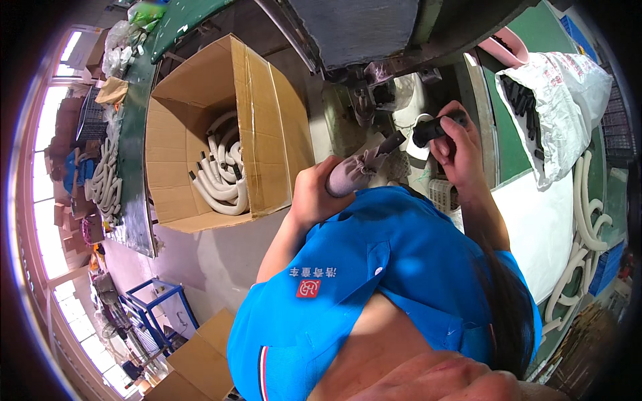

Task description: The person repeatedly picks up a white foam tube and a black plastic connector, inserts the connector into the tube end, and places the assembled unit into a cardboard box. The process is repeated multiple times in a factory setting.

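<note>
My left hand [313, 194] is closed round a thick, pale grey-pink tube [346, 179], its covering gathered into folds near the end. A narrow black end [392, 142] sticks out of it towards the upper right. In my right hand [460, 148] is a short black hollow-looking sleeve [428, 130], held between thumb and fingers with its wide end facing left. A gap separates the sleeve from the black end. Both pieces are in front of my chest, below a dark metal machine [364, 100].
To the left stands an open cardboard box [274, 134] with several curved pale tubes [224, 177], some black-ended. At right, a white sack [568, 87] of black pieces [521, 100] and a pink tub [505, 47] rest on a green table [513, 157]. Pale tubes [583, 207] lie beyond.
</note>
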`<action>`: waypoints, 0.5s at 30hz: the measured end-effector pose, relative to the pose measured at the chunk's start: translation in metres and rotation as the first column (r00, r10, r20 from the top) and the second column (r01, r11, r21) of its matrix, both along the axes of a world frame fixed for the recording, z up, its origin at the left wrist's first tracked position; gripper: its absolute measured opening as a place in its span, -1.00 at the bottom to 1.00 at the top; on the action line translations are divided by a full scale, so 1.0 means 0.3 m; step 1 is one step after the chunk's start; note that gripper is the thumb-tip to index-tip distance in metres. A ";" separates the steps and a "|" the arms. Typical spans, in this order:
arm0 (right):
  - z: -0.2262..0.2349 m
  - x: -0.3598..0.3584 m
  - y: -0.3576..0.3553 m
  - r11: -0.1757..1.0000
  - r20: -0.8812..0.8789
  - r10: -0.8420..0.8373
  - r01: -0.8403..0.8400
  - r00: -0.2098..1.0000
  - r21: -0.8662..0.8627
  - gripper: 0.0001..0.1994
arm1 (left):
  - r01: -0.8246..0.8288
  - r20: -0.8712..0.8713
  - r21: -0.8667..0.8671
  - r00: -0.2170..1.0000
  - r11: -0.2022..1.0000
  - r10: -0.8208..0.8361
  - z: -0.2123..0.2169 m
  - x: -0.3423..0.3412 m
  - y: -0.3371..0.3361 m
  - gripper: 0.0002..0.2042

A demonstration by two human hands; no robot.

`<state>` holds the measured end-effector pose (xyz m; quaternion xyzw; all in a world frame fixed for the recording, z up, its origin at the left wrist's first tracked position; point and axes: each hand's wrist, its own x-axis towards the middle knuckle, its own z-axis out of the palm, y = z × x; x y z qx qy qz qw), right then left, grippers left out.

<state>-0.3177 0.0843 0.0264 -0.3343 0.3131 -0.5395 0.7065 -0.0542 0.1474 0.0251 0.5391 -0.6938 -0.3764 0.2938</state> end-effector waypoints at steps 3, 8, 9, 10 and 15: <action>0.017 -0.005 0.019 0.996 0.010 0.069 -0.069 0.998 0.052 -0.91 | 0.008 -0.012 -0.038 1.000 0.999 -0.009 -0.005 0.007 0.003 -0.59; 0.039 0.037 0.053 0.979 0.137 0.112 -0.132 0.984 0.152 -0.90 | 0.035 0.080 -0.038 0.996 0.999 -0.032 0.002 0.016 0.015 -0.60; 0.037 0.036 0.060 0.972 0.166 0.126 -0.155 0.978 0.178 -0.89 | 0.061 0.129 -0.049 0.990 0.997 -0.054 0.003 0.020 0.020 -0.61; 0.036 0.035 0.067 0.963 0.195 0.138 -0.178 0.971 0.202 -0.89 | 0.088 0.177 -0.060 0.981 0.994 -0.076 0.004 0.024 0.025 -0.62; 0.057 0.013 0.095 0.899 0.039 0.369 -0.368 0.929 0.237 -0.85 | 0.239 0.317 -0.018 0.922 0.971 -0.221 -0.005 0.058 0.062 -0.66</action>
